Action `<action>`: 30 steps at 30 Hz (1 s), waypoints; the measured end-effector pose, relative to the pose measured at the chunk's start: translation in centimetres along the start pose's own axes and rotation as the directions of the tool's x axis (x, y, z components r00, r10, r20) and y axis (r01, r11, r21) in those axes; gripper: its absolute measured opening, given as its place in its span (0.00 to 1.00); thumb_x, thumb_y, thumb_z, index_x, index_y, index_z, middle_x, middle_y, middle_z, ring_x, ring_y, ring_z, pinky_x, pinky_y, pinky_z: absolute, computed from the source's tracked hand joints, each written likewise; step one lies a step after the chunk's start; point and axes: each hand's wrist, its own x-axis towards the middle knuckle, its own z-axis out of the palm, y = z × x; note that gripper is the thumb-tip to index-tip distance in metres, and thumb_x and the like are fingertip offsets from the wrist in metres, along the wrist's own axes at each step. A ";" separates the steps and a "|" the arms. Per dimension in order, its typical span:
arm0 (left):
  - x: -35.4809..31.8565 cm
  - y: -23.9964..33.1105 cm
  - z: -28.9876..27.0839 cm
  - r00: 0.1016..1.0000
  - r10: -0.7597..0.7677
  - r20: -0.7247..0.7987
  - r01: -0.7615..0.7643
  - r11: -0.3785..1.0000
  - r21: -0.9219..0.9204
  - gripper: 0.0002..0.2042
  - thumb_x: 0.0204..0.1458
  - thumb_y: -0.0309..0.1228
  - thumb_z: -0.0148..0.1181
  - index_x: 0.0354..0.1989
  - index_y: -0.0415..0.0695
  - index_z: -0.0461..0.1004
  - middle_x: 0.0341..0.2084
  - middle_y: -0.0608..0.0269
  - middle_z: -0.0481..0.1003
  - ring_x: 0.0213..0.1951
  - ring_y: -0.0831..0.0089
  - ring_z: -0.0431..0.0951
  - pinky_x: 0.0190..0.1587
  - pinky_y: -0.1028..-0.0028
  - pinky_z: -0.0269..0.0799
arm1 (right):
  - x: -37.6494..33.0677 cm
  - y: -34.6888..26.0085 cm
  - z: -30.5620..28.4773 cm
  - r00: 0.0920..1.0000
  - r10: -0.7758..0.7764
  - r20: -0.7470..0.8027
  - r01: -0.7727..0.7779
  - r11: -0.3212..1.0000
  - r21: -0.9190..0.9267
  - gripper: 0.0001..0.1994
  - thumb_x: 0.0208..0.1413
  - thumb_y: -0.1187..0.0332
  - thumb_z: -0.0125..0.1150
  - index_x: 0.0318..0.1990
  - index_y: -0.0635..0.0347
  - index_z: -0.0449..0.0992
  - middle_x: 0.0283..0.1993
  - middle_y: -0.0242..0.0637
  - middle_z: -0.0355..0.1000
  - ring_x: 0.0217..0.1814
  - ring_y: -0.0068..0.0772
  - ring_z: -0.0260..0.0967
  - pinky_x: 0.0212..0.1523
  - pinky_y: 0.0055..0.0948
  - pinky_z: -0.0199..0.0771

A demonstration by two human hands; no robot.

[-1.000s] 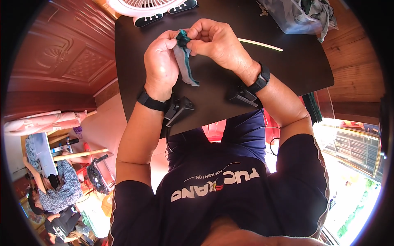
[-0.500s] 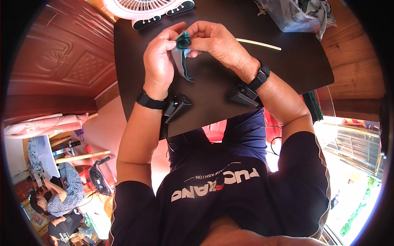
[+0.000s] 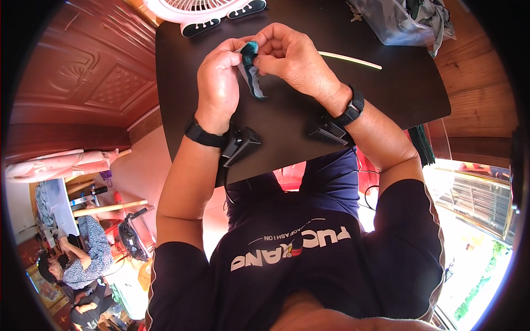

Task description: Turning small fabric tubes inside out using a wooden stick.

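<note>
Between my two hands, above the dark table (image 3: 287, 102), is a small piece of dark green and grey fabric (image 3: 253, 77), its narrow tail hanging down toward me. My left hand (image 3: 219, 74) pinches the fabric's left edge between thumb and fingers. With bent fingers and thumb, my right hand (image 3: 287, 52) grips its upper right side. The fingertips partly cover the folded green part. A black strap with a small black device is on each wrist.
A white fan (image 3: 193, 11) stands at the far left of the table. A light green strip (image 3: 350, 59) lies right of my right hand. At the far right is a clear plastic container (image 3: 395, 25) with grey fabric. Other people sit at the lower left.
The fabric has turned between my fingers; its folded green top looks flatter and its tail has swung slightly right. Both hands stay close together, having shifted only a little.
</note>
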 end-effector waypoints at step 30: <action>0.0 1.1 0.4 0.991 -0.088 0.100 0.063 0.971 0.230 0.04 0.44 0.25 0.53 0.26 0.38 0.69 0.23 0.71 0.66 0.28 0.83 0.62 0.31 0.80 0.58 | 0.1 -1.6 -1.2 0.989 0.145 0.035 -0.143 0.989 -0.046 0.10 0.54 0.65 0.55 0.25 0.61 0.70 0.19 0.26 0.65 0.20 0.15 0.60 0.23 0.17 0.61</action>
